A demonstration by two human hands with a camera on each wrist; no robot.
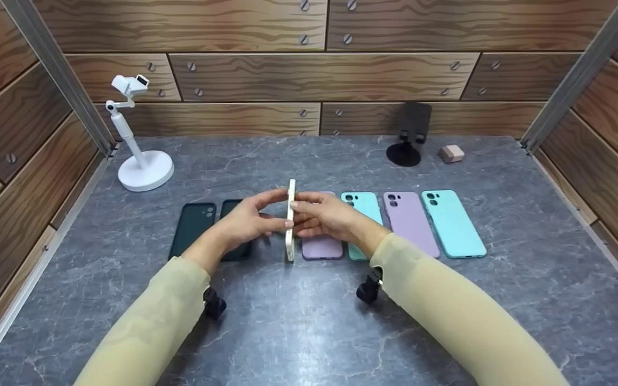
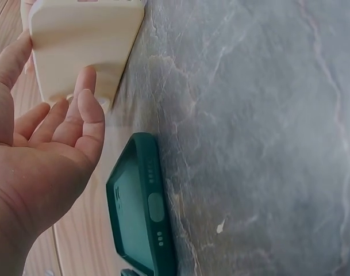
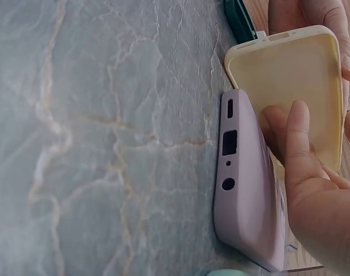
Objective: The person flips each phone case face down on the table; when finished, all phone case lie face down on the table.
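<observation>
A cream phone case [image 1: 290, 241] stands on edge between both hands, seen edge-on from the head. My left hand [image 1: 244, 220] holds it from the left, thumb and index finger at its edges; its smooth back [image 2: 77, 52] faces that palm. From the right, my right hand [image 1: 330, 215] holds it, with fingers against the hollow inside [image 3: 307, 69]. Beside the left hand lie two dark green phone cases, one farther out [image 1: 193, 225] and one [image 1: 239, 252] partly under the hand. A lilac phone case [image 1: 322, 249] lies just below the right hand, back up.
Rightward in the row lie a turquoise case [image 1: 365, 201] partly behind the right wrist, another lilac case [image 1: 411, 225] and another turquoise one [image 1: 455, 225]. Behind stand a white stand [image 1: 145, 171], a black phone stand [image 1: 404, 154] and a small pinkish block [image 1: 452, 154]. Wood-patterned walls enclose the table.
</observation>
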